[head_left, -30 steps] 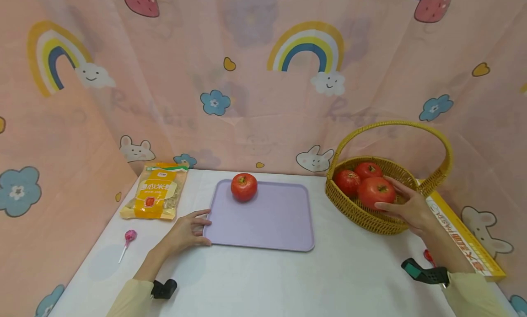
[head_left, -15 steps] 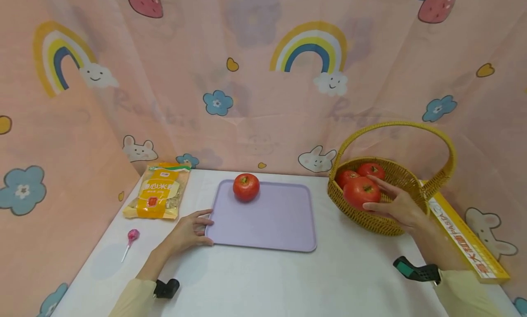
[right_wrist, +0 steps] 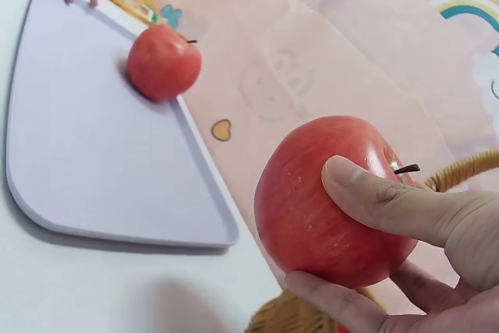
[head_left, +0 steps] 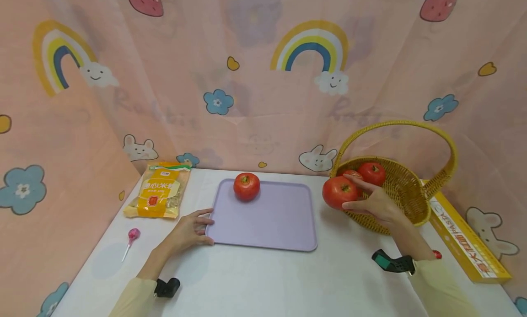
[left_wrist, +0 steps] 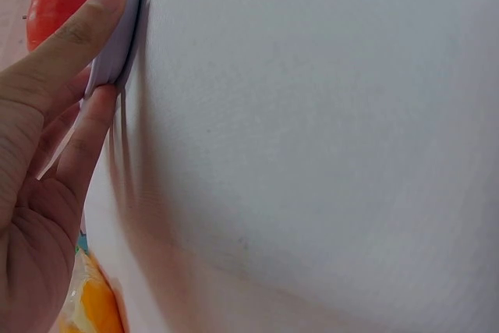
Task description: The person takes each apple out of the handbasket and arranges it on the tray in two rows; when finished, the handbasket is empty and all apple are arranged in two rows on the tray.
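Note:
My right hand (head_left: 376,207) holds a red apple (head_left: 340,193) between thumb and fingers, in front of the left rim of the yellow wicker basket (head_left: 411,196). In the right wrist view the held apple (right_wrist: 335,204) shows its stem beside the thumb. Two more apples are in the basket, one of them partly hidden; the more visible apple (head_left: 373,173) lies at the back. Another apple (head_left: 246,186) sits near the back left of the lilac tray (head_left: 267,221). With fingers spread, my left hand (head_left: 188,231) touches the tray's left edge, the thumb at its near corner.
A yellow food packet (head_left: 158,191) lies at the back left, with a pink lollipop (head_left: 132,237) in front of it. Right of the basket is a long yellow pasta box (head_left: 467,237). A small red thing (head_left: 437,254) shows beside my right sleeve. A patterned pink cloth hangs behind.
My right hand has carried the apple left, from inside the basket to its left rim. The left hand stays at the tray's edge.

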The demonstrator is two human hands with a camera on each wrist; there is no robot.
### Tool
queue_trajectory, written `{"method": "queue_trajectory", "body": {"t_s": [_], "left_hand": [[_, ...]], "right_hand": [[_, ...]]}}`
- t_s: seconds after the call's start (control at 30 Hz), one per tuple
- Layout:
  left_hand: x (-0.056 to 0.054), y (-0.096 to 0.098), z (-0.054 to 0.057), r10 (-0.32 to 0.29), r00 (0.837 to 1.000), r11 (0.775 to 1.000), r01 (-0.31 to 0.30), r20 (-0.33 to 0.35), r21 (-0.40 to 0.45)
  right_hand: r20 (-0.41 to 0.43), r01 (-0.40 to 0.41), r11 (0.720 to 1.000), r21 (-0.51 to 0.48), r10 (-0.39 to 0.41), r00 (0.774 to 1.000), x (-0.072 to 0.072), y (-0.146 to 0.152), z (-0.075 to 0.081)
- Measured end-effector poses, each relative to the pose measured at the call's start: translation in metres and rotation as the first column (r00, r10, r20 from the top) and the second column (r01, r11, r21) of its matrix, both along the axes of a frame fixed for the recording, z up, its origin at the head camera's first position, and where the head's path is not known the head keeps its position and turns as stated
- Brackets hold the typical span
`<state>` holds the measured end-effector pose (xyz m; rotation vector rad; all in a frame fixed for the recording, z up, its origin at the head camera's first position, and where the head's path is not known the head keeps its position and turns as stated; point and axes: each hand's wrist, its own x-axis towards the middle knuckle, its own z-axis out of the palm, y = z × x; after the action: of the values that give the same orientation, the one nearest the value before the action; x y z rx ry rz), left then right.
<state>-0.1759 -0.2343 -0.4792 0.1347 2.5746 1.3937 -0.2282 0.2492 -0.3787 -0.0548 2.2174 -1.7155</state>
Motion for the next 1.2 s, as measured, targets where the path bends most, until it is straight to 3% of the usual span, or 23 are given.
{"method": "queue_trajectory", "body": {"t_s": [0.1, 0.33, 0.5, 0.83, 1.2], "left_hand": [[-0.001, -0.001, 0.0, -0.009, 1.0, 1.0, 0.009, -0.012, -0.001], [-0.002, -0.002, 0.0, -0.034, 0.999, 0.999, 0.034, -0.027, 0.015], [-0.003, 0.0, 0.0, -0.017, 1.0, 1.0, 0.018, -0.018, 0.007], [-0.001, -0.001, -0.003, -0.023, 1.0, 1.0, 0.023, -0.02, 0.005], [0.0, -0.002, -0.002, -0.029, 0.999, 0.999, 0.03, -0.027, 0.013]], "right_hand": [[-0.016, -0.014, 0.999, 0.04, 0.015, 1.0, -0.004, -0.012, -0.003], [-0.017, -0.038, 0.999, 0.001, 0.039, 0.999, -0.016, -0.038, -0.016], [-0.069, -0.067, 0.995, 0.069, 0.072, 0.995, -0.026, -0.051, -0.03], [-0.074, -0.131, 0.985, 0.114, 0.14, 0.987, -0.04, -0.07, -0.061], [-0.051, -0.125, 0.98, 0.153, 0.134, 0.99, -0.056, -0.092, -0.071]]}}
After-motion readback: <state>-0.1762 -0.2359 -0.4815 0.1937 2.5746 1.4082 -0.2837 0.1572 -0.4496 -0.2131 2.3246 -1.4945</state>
